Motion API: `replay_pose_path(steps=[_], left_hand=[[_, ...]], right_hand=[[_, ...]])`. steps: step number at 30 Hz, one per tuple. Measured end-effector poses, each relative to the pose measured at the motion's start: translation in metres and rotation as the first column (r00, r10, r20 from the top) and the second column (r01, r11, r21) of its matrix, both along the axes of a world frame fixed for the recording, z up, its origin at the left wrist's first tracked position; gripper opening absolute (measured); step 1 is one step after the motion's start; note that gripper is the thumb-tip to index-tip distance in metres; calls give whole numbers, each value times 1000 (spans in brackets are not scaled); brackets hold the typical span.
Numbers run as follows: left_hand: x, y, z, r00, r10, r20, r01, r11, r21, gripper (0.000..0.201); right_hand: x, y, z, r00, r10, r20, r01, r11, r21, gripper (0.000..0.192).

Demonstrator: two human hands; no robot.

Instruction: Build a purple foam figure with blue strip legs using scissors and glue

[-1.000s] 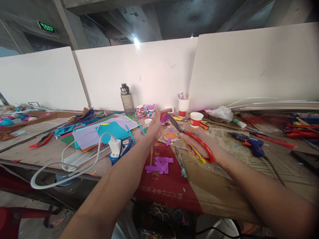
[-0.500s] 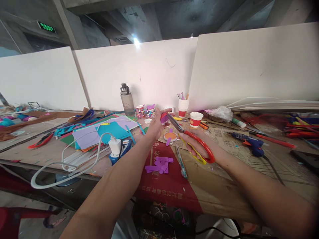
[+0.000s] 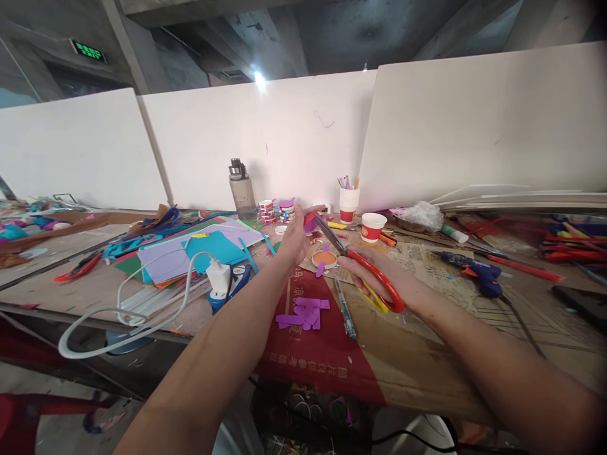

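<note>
A: How do the arms lie in the head view?

B: Both reach forward over the bench [image 3: 427, 373], meeting above the orange disc [image 3: 325, 258].

A: What's around the disc?

B: Purple scraps [image 3: 303, 314] and a pen [image 3: 345, 309] nearer the person, a red cup [image 3: 372, 227] right of it, a bottle [image 3: 241, 189] beyond to the left. Nothing blocks the hands.

A: And the grips?

B: The left hand [image 3: 294, 240] pinches a red-purple piece [image 3: 310, 222] just above the disc. The right hand [image 3: 379, 278] is curled through the scissors [image 3: 365, 268], blades at the piece.

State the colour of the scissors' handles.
The scissors in the right hand have red and yellow handles, as the head view shows.
</note>
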State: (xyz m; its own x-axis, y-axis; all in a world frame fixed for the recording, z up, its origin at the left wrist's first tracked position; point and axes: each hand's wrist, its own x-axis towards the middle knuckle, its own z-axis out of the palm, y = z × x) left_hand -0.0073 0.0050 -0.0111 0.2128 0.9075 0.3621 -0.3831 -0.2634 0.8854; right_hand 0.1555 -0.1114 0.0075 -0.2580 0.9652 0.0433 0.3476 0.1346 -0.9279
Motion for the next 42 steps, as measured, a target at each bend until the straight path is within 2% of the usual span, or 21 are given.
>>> replay_pose_path(steps=[7, 17, 32, 42], left_hand=[[1, -4, 2, 996, 68, -60, -73, 994, -76, 66], [3, -4, 2, 990, 88, -110, -97, 992, -78, 65], [3, -5, 2, 983, 91, -160, -101, 993, -57, 67], [2, 0, -4, 961, 140, -237, -139, 990, 19, 73]], right_hand=[[-1, -5, 5, 1000, -6, 10, 6, 1000, 13, 36], [-4, -6, 7, 999, -28, 17, 28, 1000, -5, 34], [-5, -7, 6, 999, -42, 29, 42, 999, -5, 30], [-3, -4, 2, 999, -45, -2, 44, 998, -41, 30]])
